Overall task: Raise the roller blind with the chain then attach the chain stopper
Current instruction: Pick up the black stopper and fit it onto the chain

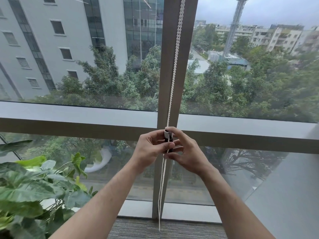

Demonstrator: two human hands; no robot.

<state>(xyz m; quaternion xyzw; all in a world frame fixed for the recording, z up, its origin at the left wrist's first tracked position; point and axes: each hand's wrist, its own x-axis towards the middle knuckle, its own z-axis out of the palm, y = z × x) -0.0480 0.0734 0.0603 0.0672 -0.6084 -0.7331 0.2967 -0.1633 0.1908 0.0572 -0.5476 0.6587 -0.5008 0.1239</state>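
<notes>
Head view puts your two hands together in front of the window's vertical mullion (174,69), level with the horizontal frame bar (77,125). Your left hand (151,149) has its grip closed on the chain stopper (168,139): the thumb lies across the front of it and the curled fingers wrap behind. Your right hand (187,154) grips the same piece from the other side, index finger arched over its top end and thumb pressing in low down near the left thumb. The stopper is a small upright piece, white at the top and black below, and most of its lower body is hidden by your fingers.

White bead chain (176,54) comes down from the top edge of the frame as two strands running close together along the mullion and meets the stopper at its white top. Below your hands the strands hang on, near touching, and end in a loop just above the grey carpet (138,228). Whether the stopper is already clamped onto the beads cannot be told.

Out to the left, a broad-leaved potted plant (31,185) stands by the lower pane. Through the glass you see a grey office block (51,40), treetops and a lattice tower (234,26).
</notes>
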